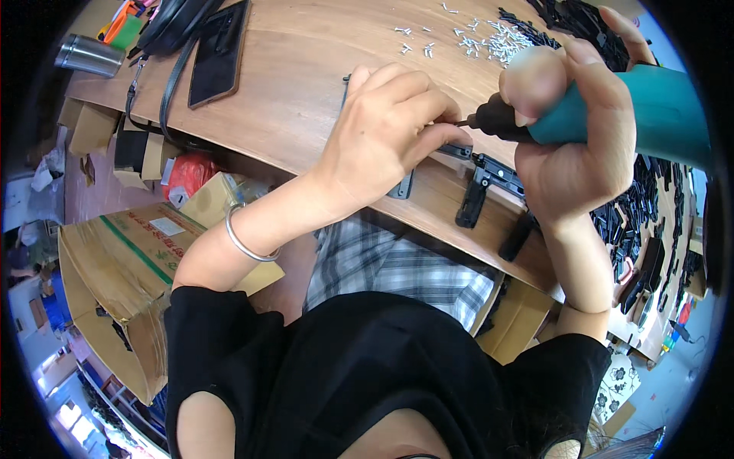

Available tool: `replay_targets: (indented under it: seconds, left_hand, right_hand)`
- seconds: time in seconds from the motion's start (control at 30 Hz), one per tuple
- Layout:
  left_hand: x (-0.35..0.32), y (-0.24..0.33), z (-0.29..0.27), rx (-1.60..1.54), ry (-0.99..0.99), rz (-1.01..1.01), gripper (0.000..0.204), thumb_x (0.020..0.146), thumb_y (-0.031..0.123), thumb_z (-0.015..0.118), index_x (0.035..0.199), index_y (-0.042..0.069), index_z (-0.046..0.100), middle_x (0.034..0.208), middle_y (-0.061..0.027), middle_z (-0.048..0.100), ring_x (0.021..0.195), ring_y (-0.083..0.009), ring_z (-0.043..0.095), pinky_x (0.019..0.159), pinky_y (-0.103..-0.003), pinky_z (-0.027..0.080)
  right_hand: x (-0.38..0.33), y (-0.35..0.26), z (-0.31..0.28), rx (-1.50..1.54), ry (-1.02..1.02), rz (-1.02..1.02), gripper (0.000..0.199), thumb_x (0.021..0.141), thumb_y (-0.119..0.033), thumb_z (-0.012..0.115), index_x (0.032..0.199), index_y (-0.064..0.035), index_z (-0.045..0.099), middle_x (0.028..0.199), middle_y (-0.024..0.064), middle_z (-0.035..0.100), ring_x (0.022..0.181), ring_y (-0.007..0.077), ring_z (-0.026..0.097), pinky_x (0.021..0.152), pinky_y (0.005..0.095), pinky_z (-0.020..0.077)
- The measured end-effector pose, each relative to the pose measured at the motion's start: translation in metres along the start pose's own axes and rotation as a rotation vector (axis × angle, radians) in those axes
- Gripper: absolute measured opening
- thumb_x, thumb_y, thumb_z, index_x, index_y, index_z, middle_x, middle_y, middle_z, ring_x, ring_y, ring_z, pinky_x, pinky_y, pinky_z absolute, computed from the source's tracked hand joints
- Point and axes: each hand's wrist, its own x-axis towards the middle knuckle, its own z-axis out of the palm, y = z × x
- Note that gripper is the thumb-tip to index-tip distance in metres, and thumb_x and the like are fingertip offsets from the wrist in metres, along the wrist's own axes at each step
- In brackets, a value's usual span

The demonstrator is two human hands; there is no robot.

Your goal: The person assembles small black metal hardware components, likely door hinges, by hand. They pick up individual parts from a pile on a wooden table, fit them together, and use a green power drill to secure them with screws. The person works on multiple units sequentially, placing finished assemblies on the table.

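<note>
Left of the teal electric screwdriver (612, 115), the left hand (382, 138) is curled tight, pinching a small black plastic part (403, 183) against the wooden table (290, 84). Right of it, the right hand (581, 145) wraps the screwdriver's smooth rubbery barrel, tip meeting the left fingers. Probably best keeping the bit square to the screw. Shiny loose screws (482, 38) lie beyond the tool.

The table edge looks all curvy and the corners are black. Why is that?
In the head view, the fisheye lens bends the wooden table edge near the rim and leaves black corners; the right hand with the teal screwdriver looks oversized, and the thumb tip is slightly blurred.
</note>
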Motion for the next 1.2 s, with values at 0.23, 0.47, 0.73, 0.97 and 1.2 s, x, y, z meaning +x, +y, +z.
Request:
replay_targets:
  seconds: [0.23, 0.47, 0.73, 0.97, 1.2]
  left_hand:
    - [-0.012, -0.006, -0.003, 0.02, 0.003, 0.009, 0.025, 0.064, 0.019, 0.074, 0.078, 0.007, 0.058, 0.071, -0.0032, 0.053, 0.072, -0.0212, 0.051, 0.068, -0.031, 0.034]
    - [-0.021, -0.006, -0.001, 0.083, -0.002, -0.024, 0.027, 0.064, 0.024, 0.073, 0.079, 0.008, 0.057, 0.077, -0.0018, 0.054, 0.078, -0.0197, 0.05, 0.074, -0.032, 0.031]
    - [-0.024, -0.001, 0.0, 0.13, -0.111, -0.164, 0.047, 0.061, 0.031, 0.076, 0.098, 0.008, 0.058, 0.1, -0.0041, 0.052, 0.096, -0.0232, 0.044, 0.079, -0.037, 0.029]
    - [-0.025, -0.002, 0.002, 0.159, -0.134, -0.168, 0.044, 0.061, 0.03, 0.076, 0.096, 0.009, 0.059, 0.095, -0.002, 0.054, 0.096, -0.022, 0.045, 0.081, -0.037, 0.028]
    - [-0.024, 0.001, 0.003, 0.132, -0.15, -0.18, 0.038, 0.062, 0.025, 0.074, 0.091, 0.007, 0.059, 0.093, -0.0027, 0.055, 0.093, -0.0219, 0.047, 0.08, -0.037, 0.029]
  right_hand:
    - [0.003, -0.019, 0.029, -0.284, 0.145, 0.286, 0.059, 0.082, -0.021, 0.053, 0.126, 0.0068, 0.025, 0.081, 0.0163, 0.058, 0.068, 0.0298, 0.057, 0.066, 0.0475, 0.0457]
    - [-0.006, 0.019, 0.007, -0.452, -0.242, -0.255, 0.026, 0.087, -0.007, 0.043, 0.111, 0.0024, 0.041, 0.066, 0.0104, 0.045, 0.054, 0.0159, 0.044, 0.058, 0.0349, 0.0427]
    - [-0.006, 0.02, 0.016, -0.258, -0.157, -0.052, 0.022, 0.087, 0.007, 0.037, 0.108, 0.0031, 0.043, 0.075, 0.0108, 0.048, 0.058, 0.0145, 0.048, 0.059, 0.0329, 0.0456]
    - [-0.01, 0.028, 0.002, -0.499, -0.334, -0.242, 0.034, 0.081, 0.015, 0.04, 0.112, 0.0016, 0.043, 0.077, 0.0099, 0.049, 0.06, 0.0148, 0.047, 0.06, 0.0325, 0.0456]
    - [-0.007, 0.026, 0.004, -0.493, -0.379, -0.131, 0.034, 0.084, 0.009, 0.04, 0.117, 0.0003, 0.04, 0.075, 0.0094, 0.047, 0.057, 0.0141, 0.045, 0.057, 0.0301, 0.0438]
